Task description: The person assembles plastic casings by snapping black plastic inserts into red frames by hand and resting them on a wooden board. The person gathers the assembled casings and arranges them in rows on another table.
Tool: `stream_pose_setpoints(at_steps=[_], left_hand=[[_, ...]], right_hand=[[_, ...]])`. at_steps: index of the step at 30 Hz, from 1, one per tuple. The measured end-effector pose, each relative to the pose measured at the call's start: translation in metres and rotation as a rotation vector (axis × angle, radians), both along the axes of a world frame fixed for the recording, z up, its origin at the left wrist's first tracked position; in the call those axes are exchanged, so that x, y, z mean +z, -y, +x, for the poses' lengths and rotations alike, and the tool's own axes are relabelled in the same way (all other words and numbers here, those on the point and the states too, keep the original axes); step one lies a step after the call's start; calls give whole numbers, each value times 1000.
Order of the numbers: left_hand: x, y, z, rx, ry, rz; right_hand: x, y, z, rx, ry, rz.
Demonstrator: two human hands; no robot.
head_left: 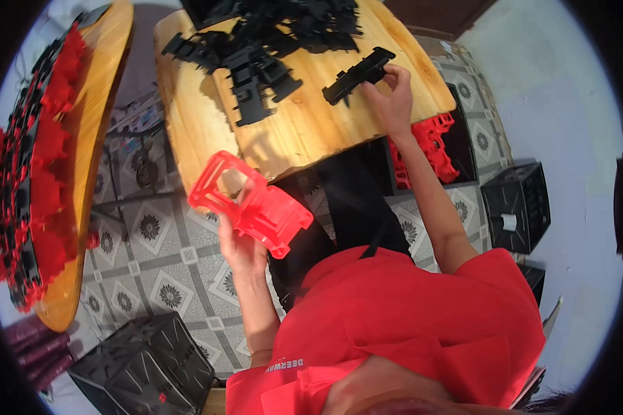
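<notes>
Over the near side of the wooden table (318,135), the head view shows the person's two bare hands, each with one plastic part. The left hand (242,250) holds a red frame (277,213) in front of the table's near edge, above the lap. Its thumb and fingers are clamped on the frame's lower left side; the fingertips behind it are hidden. The frame is tilted, its open window toward the upper left.

Farther right, the right hand (395,104) pinches a black strip-shaped part (356,77) near its right end, thumb and fingers closed on it. Whether that part touches the tabletop is hard to tell. The two parts are well apart. To the left of the black part lies a heap of similar black pieces (294,26), reaching to the table's far edge.

Beside the table on the right, a dark bin (432,191) holds more red frames (432,149). Off to the left, red and black parts (48,180) stand in a long row on another wooden board (93,183).

The step in hand seems to be handling one part of each colour together. Any next move calls for a steady left grip and care with the black part's angle.
</notes>
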State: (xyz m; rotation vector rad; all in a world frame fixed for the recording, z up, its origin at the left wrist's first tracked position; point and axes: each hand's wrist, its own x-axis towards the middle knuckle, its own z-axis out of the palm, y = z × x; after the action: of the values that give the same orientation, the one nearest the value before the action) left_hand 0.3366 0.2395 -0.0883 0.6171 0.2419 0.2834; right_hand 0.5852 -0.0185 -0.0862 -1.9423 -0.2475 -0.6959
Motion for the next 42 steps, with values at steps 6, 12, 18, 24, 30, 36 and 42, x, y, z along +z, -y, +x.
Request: stream_pose_setpoints(at_steps=[6, 12, 18, 24, 30, 36, 42], left_hand=[[14, 14, 25, -6, -29, -30], [26, 33, 47, -31, -64, 25], [26, 40, 59, -37, -55, 86], [23, 35, 59, -33, -50, 116], [21, 37, 67, -59, -62, 117], [17, 36, 78, -191, -45, 52], [18, 40, 77, -206, -57, 124]], right_hand=[[-9, 41, -9, -123, -23, -437], [39, 22, -26, -193, 390, -529], [14, 14, -21, -58, 374, -600], [12, 46, -28, 248, 162, -542], [21, 29, -49, 274, 70, -566], [24, 26, -62, 307, 91, -436], [99, -8, -120, 723, 279, -508]])
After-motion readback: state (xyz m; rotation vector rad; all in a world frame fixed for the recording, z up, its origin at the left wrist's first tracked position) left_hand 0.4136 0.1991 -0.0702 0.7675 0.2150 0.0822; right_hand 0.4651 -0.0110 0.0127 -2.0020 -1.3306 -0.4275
